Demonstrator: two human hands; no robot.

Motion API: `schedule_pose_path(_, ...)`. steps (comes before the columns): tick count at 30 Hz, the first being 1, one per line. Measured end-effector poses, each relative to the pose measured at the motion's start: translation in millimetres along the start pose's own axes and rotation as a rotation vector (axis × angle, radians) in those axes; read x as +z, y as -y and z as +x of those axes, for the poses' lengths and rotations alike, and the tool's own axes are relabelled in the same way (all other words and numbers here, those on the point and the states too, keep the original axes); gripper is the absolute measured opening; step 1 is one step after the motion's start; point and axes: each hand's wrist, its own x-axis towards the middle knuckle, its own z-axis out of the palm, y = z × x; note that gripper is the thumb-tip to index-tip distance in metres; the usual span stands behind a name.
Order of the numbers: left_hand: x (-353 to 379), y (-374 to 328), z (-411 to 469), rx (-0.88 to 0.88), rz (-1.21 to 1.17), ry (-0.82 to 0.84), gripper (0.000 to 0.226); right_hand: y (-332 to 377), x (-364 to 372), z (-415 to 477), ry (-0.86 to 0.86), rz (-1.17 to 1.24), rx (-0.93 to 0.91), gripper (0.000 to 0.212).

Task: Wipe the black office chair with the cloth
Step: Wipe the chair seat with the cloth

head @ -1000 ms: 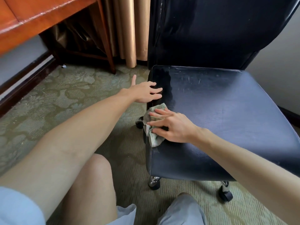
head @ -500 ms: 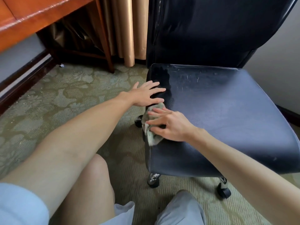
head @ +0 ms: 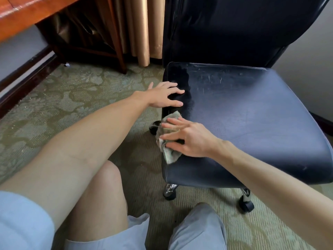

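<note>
The black office chair (head: 248, 112) stands in front of me, its seat wide and scuffed, its tall backrest behind. My right hand (head: 189, 139) lies flat with spread fingers on a crumpled grey-green cloth (head: 168, 152) and presses it against the seat's left edge. The cloth hangs partly over that edge. My left hand (head: 164, 95) rests with straight fingers on the seat's left edge, just beyond the cloth.
Chair casters (head: 246, 204) stand on the patterned green carpet (head: 72, 105). A wooden desk (head: 27, 13) and its leg are at the upper left, tan curtains (head: 142, 29) behind. My knees are at the bottom of the view. A wall lies right of the chair.
My left hand has flattened onto the seat's edge, its fingers straighter. The right hand and cloth have stayed at almost the same place on the left edge.
</note>
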Motion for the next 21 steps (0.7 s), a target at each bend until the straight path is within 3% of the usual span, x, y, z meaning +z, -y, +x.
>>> schedule_pose_path(3,0.0,-2.6,-1.6,-0.012,-0.035,-0.002,0.061,7.5,2.9,-15.9,0.051,-0.059,-0.151,0.040)
schedule_pose_path(6,0.7,-4.7,-2.4,-0.016,-0.064,-0.010,0.060,6.8,0.6,-16.7,0.076,-0.088,-0.165,0.039)
schedule_pose_path(14,3.3,-8.8,-5.0,-0.033,-0.123,-0.037,0.058,-2.6,-10.0,10.2,0.036,-0.031,0.142,0.024)
schedule_pose_path(21,7.0,-6.0,-5.6,-0.017,-0.161,-0.056,0.057,31.7,11.0,-27.6,0.004,-0.074,-0.335,0.017)
